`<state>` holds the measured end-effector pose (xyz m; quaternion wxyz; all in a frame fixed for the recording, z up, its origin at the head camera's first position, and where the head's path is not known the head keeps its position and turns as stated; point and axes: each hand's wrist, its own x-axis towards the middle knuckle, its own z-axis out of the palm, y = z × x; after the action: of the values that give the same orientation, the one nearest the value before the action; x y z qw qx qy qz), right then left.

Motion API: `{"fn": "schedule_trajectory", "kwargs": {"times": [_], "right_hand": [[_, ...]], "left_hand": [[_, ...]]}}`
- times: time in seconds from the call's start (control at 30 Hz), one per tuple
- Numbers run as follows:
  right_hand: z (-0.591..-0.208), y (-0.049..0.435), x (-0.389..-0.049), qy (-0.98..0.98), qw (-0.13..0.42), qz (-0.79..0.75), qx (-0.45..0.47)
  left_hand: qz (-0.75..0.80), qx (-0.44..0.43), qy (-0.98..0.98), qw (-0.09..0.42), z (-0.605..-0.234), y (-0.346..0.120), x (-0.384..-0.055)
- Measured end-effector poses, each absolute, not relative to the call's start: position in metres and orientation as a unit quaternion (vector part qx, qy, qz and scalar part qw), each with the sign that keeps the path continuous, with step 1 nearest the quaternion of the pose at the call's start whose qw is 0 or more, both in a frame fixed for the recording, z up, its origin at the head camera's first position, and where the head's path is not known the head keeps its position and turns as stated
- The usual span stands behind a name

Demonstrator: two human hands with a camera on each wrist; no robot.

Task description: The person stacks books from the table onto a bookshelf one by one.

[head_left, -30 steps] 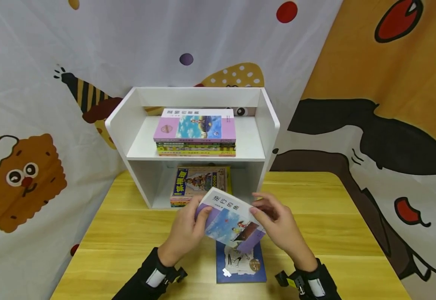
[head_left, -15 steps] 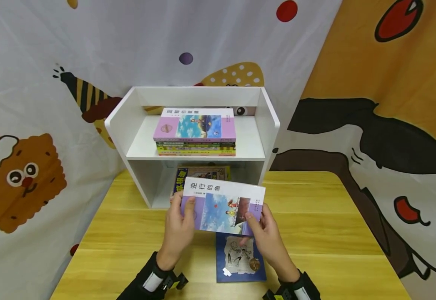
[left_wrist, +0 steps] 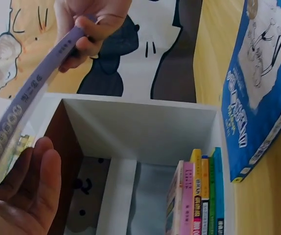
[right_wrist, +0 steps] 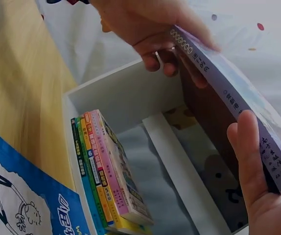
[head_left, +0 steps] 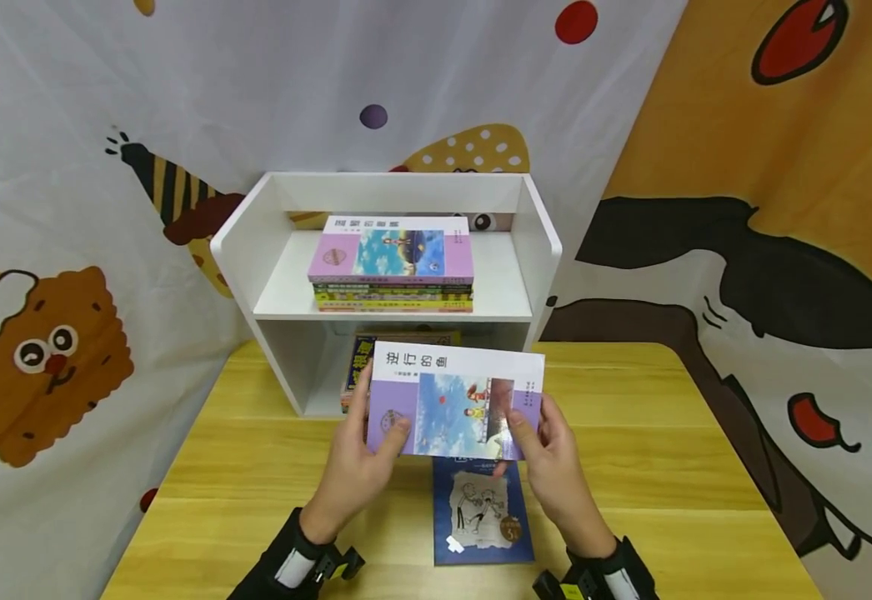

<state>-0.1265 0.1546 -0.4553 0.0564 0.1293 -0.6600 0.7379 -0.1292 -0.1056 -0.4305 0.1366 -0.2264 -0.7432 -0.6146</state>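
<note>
A thin purple and white book with a blue-sky picture on its cover is held between both hands, in front of the lower shelf. My left hand grips its left end, thumb on the cover. At the right end my right hand grips it, thumb near the lower corner and fingers behind. The wrist views show its purple spine from the side. Below it, a blue book with a line drawing lies on the wooden table, its far edge hidden behind the held book.
A white two-tier shelf stands at the table's back. On its upper tier lies a book stack topped by a pink book. Another stack lies on the lower tier, partly hidden in the head view. A printed cloth hangs behind.
The purple book, tilted earlier, has been turned level and raised slightly, with its cover facing up toward the head camera. My right hand now grips its right end more fully.
</note>
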Motion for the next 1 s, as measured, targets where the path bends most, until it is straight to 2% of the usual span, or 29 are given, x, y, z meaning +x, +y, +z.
{"fn": "schedule_trajectory", "kwargs": {"times": [0.17, 0.3, 0.53, 0.77, 1.0], "right_hand": [[-0.452, 0.148, -0.124, -0.643, 0.061, 0.755, 0.109], [-0.441, 0.145, -0.119, -0.62, 0.076, 0.768, 0.143], [-0.436, 0.142, -0.112, -0.683, 0.023, 0.709, 0.174], [-0.426, 0.14, -0.114, -0.751, 0.063, 0.622, 0.211], [-0.405, 0.139, -0.117, -0.76, 0.085, 0.6, 0.234]], "left_hand": [[-0.636, -0.211, -0.733, 0.121, -0.434, -0.106, -0.128], [-0.672, -0.195, -0.706, 0.107, -0.434, -0.108, -0.128], [-0.673, -0.213, -0.703, 0.09, -0.431, -0.114, -0.128], [-0.688, -0.241, -0.684, 0.034, -0.424, -0.125, -0.128], [-0.647, -0.271, -0.711, 0.05, -0.402, -0.134, -0.132]]}}
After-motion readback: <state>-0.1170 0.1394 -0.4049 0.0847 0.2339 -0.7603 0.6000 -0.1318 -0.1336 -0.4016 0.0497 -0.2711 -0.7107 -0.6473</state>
